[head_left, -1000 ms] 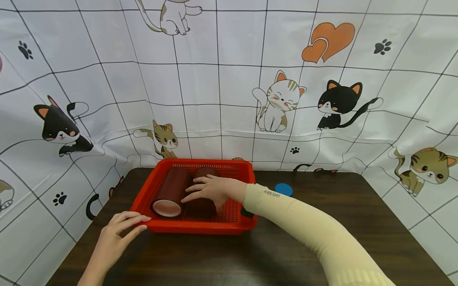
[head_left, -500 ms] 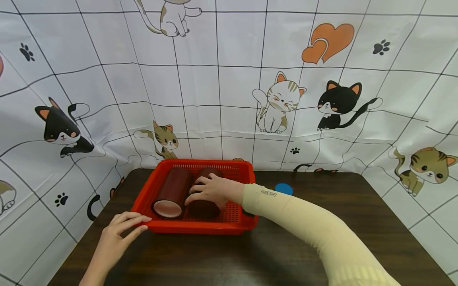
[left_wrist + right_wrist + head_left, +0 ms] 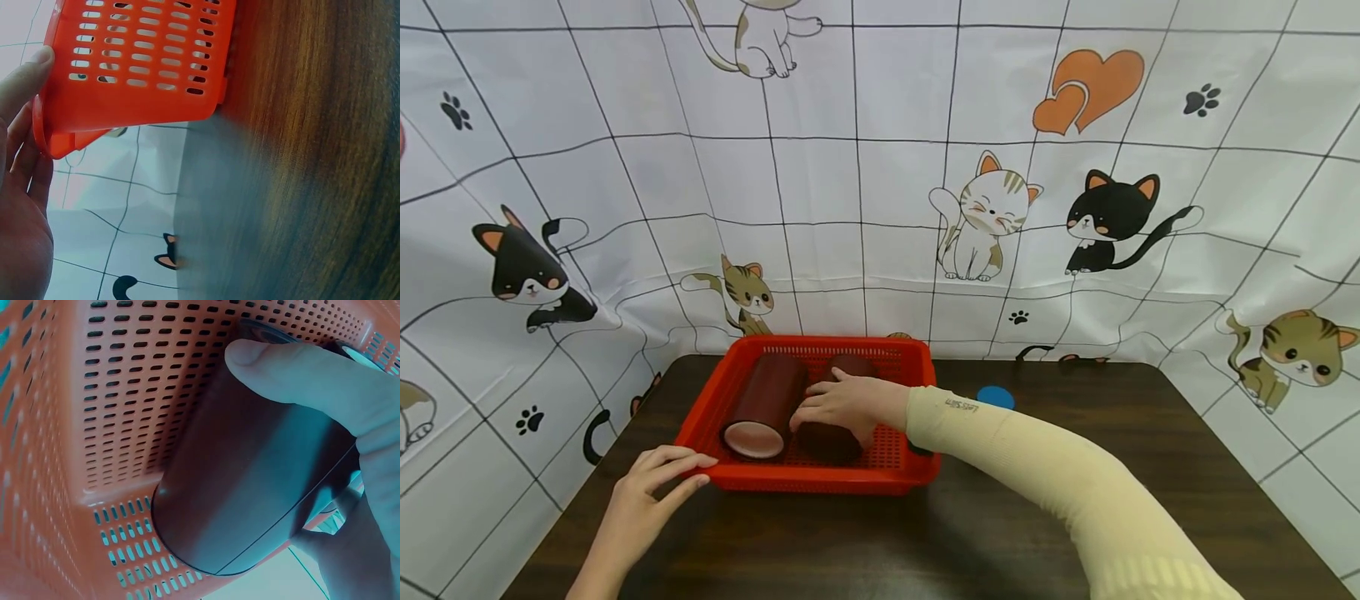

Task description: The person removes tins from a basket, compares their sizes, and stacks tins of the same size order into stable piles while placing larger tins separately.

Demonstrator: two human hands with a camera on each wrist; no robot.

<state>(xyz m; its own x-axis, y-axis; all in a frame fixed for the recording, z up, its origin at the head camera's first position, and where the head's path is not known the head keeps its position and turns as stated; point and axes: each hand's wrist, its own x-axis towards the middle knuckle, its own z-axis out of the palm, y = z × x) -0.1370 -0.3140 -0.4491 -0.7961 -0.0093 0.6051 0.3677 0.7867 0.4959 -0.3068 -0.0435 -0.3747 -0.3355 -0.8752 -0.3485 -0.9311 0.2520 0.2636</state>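
The right hand [image 3: 842, 404] grasped the held cylinder [image 3: 240, 481], a dark maroon piece lying on its side in the red basket [image 3: 812, 479], its near end pointing towards six o'clock. Its thumb [image 3: 294, 375] lay across the smooth side, with other fingers round the opposite flank.

The cylinder looked stiff-walled and probably light to moderate in weight, though nothing showed whether it was filled. Its even, faintly glossy skin might well slip under a loose hold, and its round form could roll. It seemed sturdy rather than fragile. The best hold appeared to be round the middle of its length, thumb and fingers opposed, as a grip at one end would probably let the other dip.

The basket, perforated and apparently thin plastic, stood on the worktop [image 3: 850, 550]. Beside the held cylinder, towards nine o'clock, lay the other cylinder [image 3: 765, 398], roughly parallel, with a pale end facing six o'clock. At the basket's seven o'clock corner, the left hand [image 3: 643, 492] pinched the rim between thumb and fingers. A blue disc [image 3: 996, 397] lay outside the basket, towards three o'clock.
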